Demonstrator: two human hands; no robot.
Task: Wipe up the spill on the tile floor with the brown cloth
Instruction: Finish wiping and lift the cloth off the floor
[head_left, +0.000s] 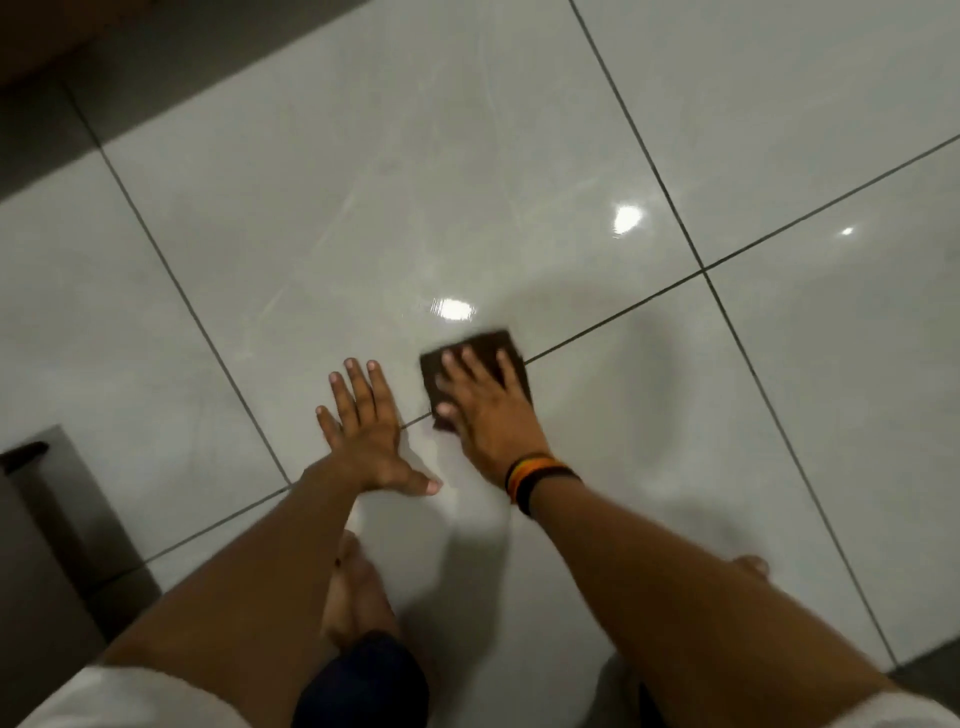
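A small folded brown cloth (498, 345) lies flat on the glossy pale tile floor (363, 182), across a dark grout line. My right hand (485, 410) presses down on it with fingers spread, covering most of it; a striped band circles that wrist. My left hand (366, 428) rests flat on the tile just left of the cloth, fingers apart, holding nothing. Faint wet streaks and a sheen (452, 306) show on the tile beyond the cloth.
My bare feet (358, 587) stand on the tile below my arms. A grey box-like object (47, 519) with a dark handle sits at the lower left. A shadowed edge of furniture (47, 41) lies at the top left.
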